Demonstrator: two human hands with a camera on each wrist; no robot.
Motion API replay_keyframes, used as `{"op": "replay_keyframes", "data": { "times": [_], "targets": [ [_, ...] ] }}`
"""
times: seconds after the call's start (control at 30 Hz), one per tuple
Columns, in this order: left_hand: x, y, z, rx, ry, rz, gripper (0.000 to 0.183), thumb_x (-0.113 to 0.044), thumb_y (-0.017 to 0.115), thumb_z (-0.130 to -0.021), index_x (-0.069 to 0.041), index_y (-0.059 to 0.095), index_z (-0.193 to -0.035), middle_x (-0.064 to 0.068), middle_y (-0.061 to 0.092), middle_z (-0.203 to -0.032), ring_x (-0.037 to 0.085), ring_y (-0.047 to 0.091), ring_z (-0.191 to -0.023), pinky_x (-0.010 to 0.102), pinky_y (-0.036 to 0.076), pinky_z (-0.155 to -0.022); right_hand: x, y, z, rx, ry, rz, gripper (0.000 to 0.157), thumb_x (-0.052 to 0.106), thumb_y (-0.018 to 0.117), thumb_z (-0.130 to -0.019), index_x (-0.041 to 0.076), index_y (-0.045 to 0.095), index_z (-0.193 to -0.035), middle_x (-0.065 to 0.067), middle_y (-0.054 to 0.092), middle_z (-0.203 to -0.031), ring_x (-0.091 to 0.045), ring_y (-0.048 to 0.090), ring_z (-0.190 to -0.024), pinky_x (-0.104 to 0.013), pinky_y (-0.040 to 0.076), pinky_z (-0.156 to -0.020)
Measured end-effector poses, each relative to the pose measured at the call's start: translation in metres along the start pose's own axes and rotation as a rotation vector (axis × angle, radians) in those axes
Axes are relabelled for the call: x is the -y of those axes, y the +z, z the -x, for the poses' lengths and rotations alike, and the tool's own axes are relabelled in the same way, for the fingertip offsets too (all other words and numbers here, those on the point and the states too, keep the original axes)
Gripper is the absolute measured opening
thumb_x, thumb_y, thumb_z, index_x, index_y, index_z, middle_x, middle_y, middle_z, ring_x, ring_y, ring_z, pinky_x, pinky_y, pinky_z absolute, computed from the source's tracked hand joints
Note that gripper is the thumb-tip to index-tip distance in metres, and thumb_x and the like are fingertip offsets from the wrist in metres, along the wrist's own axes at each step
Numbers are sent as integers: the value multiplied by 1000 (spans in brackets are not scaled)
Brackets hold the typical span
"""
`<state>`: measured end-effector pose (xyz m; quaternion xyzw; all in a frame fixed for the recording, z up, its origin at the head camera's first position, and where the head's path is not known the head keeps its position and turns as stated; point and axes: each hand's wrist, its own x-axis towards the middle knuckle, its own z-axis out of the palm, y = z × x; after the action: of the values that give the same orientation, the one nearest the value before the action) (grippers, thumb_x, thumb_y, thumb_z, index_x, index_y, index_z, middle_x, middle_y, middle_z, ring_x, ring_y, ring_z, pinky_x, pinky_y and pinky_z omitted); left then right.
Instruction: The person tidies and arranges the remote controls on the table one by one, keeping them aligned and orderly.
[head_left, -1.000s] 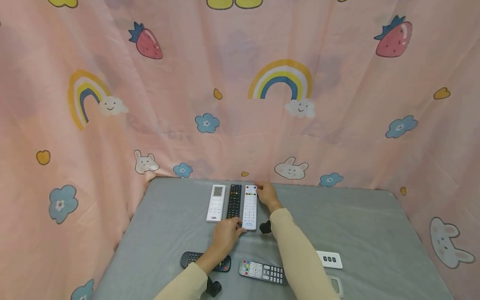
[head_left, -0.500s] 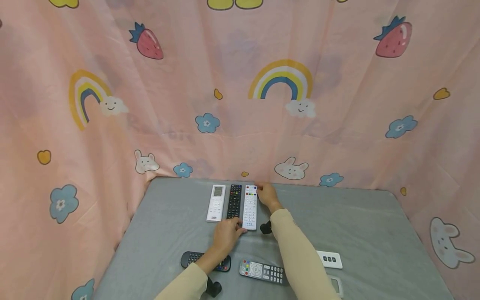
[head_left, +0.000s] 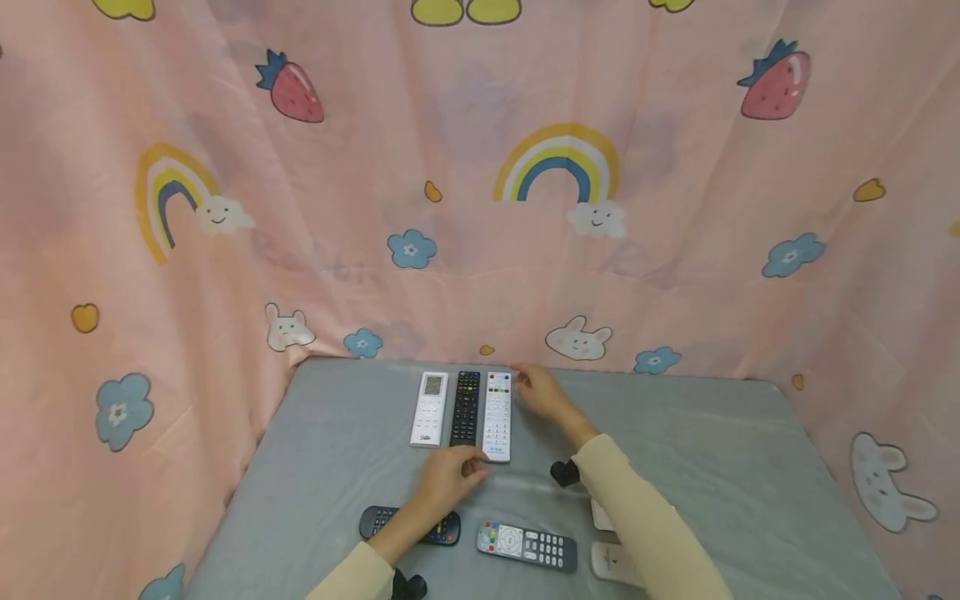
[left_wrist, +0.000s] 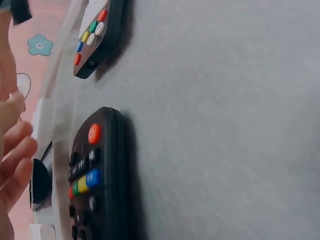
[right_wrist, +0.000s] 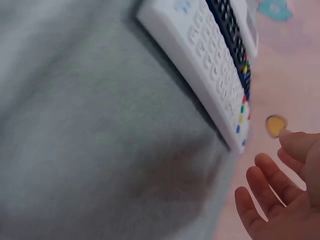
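Observation:
Three remote controls lie side by side at the back of the table: a white one with a small screen [head_left: 429,408], a slim black one [head_left: 465,408] and a white one with many buttons [head_left: 497,417]. My right hand [head_left: 543,393] hovers just right of that last remote's top end, fingers loose and holding nothing; in the right wrist view the hand [right_wrist: 275,195] is apart from it. My left hand [head_left: 447,477] is near its lower end, fingers loosely bent with nothing between them. In the left wrist view, the left hand's fingers [left_wrist: 20,155] show at the edge.
Nearer me lie a black remote [head_left: 378,520], partly under my left forearm, and a grey remote with white buttons [head_left: 528,547]. Two white devices, one of them rounded [head_left: 611,562], are partly covered by my right sleeve [head_left: 645,517]. A pink patterned curtain [head_left: 480,292] hangs behind the grey table [head_left: 712,467].
Both hands have come away from the right-hand white remote, the left toward me and the right forearm swinging out rightward. The remotes in the row keep their places; the view has shifted slightly.

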<state>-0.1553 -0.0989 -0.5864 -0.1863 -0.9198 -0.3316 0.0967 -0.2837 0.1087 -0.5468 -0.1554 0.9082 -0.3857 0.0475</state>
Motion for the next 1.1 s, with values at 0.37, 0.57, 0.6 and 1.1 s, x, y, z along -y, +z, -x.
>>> {"op": "replay_keyframes", "data": {
  "times": [0.37,0.57,0.6,1.1],
  "targets": [
    [5,-25,30,215,142,112,33,-32,83,-77,-19,73,-106,-8,72,-97,4,63,-84,20,51,-77,-1,-17,88,8,-148,59,44,16,65,-95,2,56,-136,-15,65,-116,-31,61,-107,-47,52,-91],
    [7,-32,46,296,162,69,44,-44,81,-77,-23,71,-115,-12,70,-109,5,62,-100,27,51,-92,-12,-16,143,-20,-127,85,47,23,69,-92,11,58,-136,-5,65,-115,-21,60,-108,-44,51,-94],
    [8,-31,49,296,166,62,45,-45,81,-77,-24,71,-115,-12,70,-110,5,62,-102,27,51,-94,-13,-15,152,-18,-115,91,47,24,70,-91,14,59,-136,-3,66,-116,-18,59,-109,-43,51,-95],
    [2,-21,60,272,240,-27,52,-47,85,-68,-25,71,-113,-14,69,-105,4,58,-97,25,50,-90,-39,2,224,-121,-373,341,67,58,82,-64,24,69,-121,8,64,-121,-14,54,-112,-41,43,-93]
  ]
}}
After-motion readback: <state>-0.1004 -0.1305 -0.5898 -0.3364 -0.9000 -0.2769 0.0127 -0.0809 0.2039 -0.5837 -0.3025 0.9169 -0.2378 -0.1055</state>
